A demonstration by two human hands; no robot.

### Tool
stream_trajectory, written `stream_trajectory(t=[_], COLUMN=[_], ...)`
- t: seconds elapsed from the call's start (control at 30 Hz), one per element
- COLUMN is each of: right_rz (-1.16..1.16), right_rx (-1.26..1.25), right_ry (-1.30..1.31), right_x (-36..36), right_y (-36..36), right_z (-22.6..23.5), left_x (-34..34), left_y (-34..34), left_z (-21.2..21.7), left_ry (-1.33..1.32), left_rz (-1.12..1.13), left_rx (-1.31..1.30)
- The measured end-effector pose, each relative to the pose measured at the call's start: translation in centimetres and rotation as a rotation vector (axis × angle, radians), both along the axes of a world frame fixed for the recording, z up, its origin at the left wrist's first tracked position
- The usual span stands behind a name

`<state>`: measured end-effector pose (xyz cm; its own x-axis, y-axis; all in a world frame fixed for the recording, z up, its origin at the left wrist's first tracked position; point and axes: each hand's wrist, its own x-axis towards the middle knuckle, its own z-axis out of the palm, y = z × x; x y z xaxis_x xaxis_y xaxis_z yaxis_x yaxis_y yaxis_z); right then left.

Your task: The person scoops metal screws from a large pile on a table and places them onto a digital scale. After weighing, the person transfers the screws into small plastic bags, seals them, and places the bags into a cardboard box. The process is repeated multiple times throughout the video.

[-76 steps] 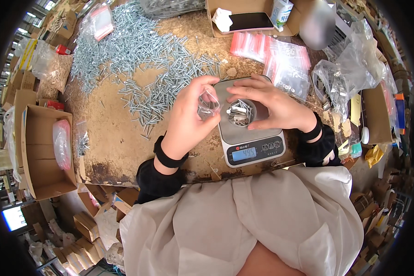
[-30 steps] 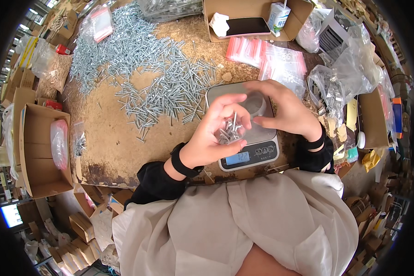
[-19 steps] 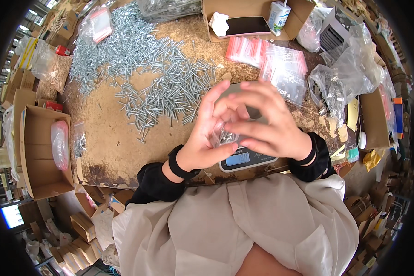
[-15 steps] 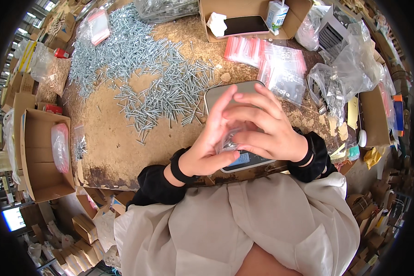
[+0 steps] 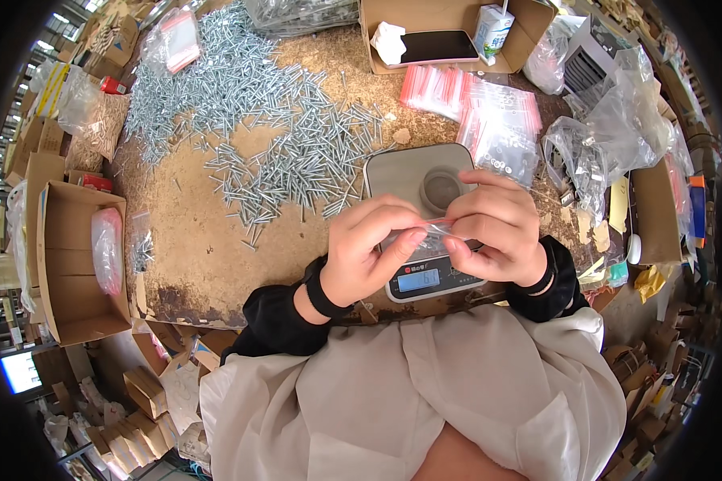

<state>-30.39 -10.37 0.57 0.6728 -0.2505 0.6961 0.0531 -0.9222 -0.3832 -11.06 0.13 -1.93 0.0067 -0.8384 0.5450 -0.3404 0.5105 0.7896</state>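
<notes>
Both hands pinch a small clear zip bag with a red strip along its top, held above a digital kitchen scale. My left hand grips the bag's left end between thumb and fingers. Its right end is in my right hand, with the fingers curled inward. What lies inside the bag is mostly hidden by my fingers. On the scale's plate stands a small round grey cup, just beyond my hands. The scale's lit display shows below them.
A big heap of silver screws covers the table's left and middle. Empty red-edged zip bags and a bag of small parts lie beyond the scale. A cardboard box stands left; a phone and drink carton sit at the back.
My hands have lowered and drawn apart, from cupping the bag to pinching its red-striped top edge. The grey cup and the scale's display have come into sight. The whole view has shifted slightly.
</notes>
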Motion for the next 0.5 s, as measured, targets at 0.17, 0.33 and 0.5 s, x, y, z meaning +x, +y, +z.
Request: stream_trajectory(t=[0.17, 0.33, 0.5], right_rz=[0.047, 0.142, 0.146], right_rx=[0.195, 0.214, 0.192], right_ry=[-0.009, 0.029, 0.014], right_x=[0.27, 0.48, 0.39], right_y=[0.42, 0.42, 0.98], right_z=[-0.26, 0.14, 0.13], left_x=[-0.05, -0.37, -0.92], left_y=[-0.23, -0.54, 0.03], left_z=[-0.31, -0.42, 0.02], left_ry=[-0.103, -0.157, -0.085], left_rz=[-0.024, -0.048, -0.065], left_rx=[-0.143, -0.233, -0.16])
